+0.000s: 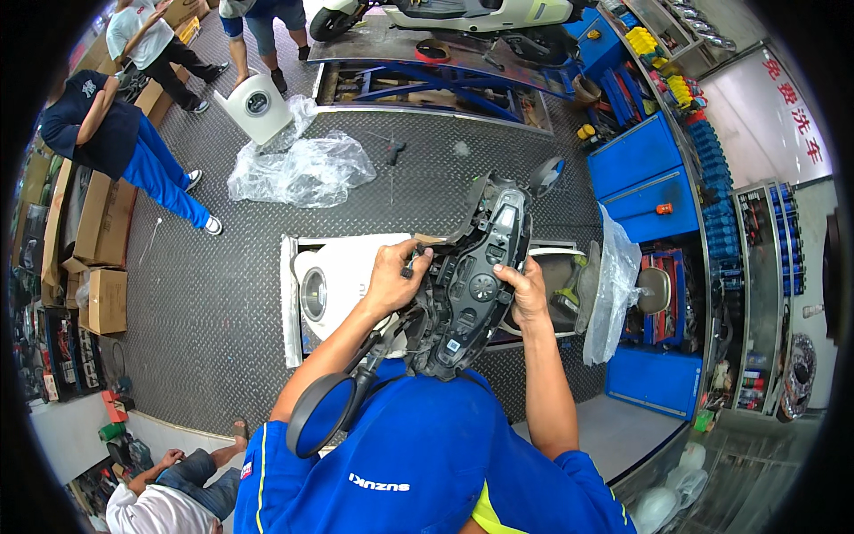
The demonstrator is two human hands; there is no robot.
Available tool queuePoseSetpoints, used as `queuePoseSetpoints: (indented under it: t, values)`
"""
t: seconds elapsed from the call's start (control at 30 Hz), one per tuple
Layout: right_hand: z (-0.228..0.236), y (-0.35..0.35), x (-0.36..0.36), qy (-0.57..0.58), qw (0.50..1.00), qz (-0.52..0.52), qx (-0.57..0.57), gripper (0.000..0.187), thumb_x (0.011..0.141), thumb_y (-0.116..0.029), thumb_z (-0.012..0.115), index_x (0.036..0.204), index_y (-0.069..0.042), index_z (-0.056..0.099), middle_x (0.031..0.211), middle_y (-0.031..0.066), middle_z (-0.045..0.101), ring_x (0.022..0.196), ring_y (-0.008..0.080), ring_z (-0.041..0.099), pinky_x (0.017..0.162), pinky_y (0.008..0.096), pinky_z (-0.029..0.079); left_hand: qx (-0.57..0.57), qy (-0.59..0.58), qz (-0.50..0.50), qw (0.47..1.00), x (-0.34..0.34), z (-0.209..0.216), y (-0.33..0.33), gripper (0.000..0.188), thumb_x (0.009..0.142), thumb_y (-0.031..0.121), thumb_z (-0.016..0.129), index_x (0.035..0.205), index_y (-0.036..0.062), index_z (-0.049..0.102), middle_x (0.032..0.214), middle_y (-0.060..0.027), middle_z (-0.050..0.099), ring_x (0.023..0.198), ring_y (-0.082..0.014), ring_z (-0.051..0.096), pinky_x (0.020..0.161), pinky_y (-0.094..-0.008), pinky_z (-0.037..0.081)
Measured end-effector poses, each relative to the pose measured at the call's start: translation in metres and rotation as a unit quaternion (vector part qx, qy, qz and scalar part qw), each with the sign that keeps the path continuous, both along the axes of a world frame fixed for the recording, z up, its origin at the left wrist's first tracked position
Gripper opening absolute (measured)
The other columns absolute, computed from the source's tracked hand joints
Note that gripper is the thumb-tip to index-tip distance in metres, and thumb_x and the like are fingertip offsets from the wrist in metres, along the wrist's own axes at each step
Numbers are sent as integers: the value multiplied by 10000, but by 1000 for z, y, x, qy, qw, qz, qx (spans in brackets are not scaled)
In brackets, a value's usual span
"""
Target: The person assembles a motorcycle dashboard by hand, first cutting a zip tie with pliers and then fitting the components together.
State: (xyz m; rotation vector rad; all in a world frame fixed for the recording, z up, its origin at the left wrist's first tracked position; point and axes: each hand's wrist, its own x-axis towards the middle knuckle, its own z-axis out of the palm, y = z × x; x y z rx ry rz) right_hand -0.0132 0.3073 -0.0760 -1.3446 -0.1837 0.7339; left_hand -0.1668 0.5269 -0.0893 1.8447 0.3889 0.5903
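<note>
A scooter's black handlebar cover [471, 294], with a round grille and several buttons on its face, stands tilted in front of my chest. My right hand [525, 289] is closed around its right edge, thumb on the face. To the left, my left hand [398, 278] pinches a small dark piece like a wiring connector, among black cables at the cover's left side. One round mirror [320, 414] hangs near my left forearm; another mirror [546, 176] sticks out beyond the cover. Beneath my left hand lies a white scooter body panel [342, 289] with a round ring.
Clear plastic wrap [307, 169] and a cordless-drill-like tool [394, 151] lie on the ridged floor. Blue cabinets [640, 191] line the right. Ahead, a scooter [471, 16] stands on a lift [427, 84]. People stand at far left; one handles a white panel [253, 109].
</note>
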Motion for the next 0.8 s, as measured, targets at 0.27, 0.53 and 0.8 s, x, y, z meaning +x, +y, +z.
queuePoseSetpoints:
  t: [0.27,0.53,0.8]
  values:
    - [-3,-5,3,13,999,31,-17,408,866,-10,809,1253,0,680,1112,63,772,965,149,727,908,328,586,-10,6,-6,1000,0,-2,-1,275,1020,202,657,958,-55,733,697,-186,668,625,-220,619,620,-398,477]
    - [1,-3,-6,12,999,19,-44,386,921,-52,815,1273,3,669,1128,70,764,977,151,719,910,336,587,6,39,-11,999,-2,-5,0,265,1012,202,661,974,-46,747,716,-186,690,638,-240,653,643,-399,501]
    - [1,-5,-5,-8,997,48,-63,330,941,-109,821,1230,-4,700,1101,67,770,965,152,718,890,344,584,8,42,-14,999,-1,-6,-1,263,1007,198,667,960,-50,741,711,-179,689,630,-241,649,629,-398,495]
